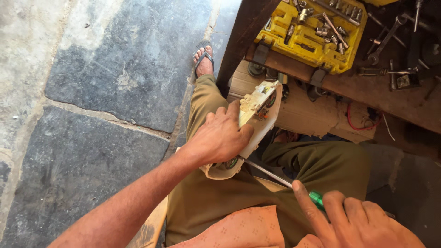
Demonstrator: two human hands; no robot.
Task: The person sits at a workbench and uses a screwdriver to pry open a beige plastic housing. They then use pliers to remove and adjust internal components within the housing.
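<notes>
My left hand [219, 137] grips a cream-white plastic housing [258, 115] with small parts inside, held on edge above my lap. My right hand [356, 222] at the bottom right holds a screwdriver with a green handle [316, 198]. Its long metal shaft [266, 171] runs up-left, and the tip meets the lower end of the housing near my left palm. My index finger lies along the shaft. I sit in olive trousers [321, 160].
A yellow socket-set case [317, 32] lies open on a dark wooden bench, with loose wrenches [390, 41] to its right. A pale wooden box [308, 112] with a red wire sits beneath. My sandalled foot [203, 59] rests on the stone slab floor [115, 69].
</notes>
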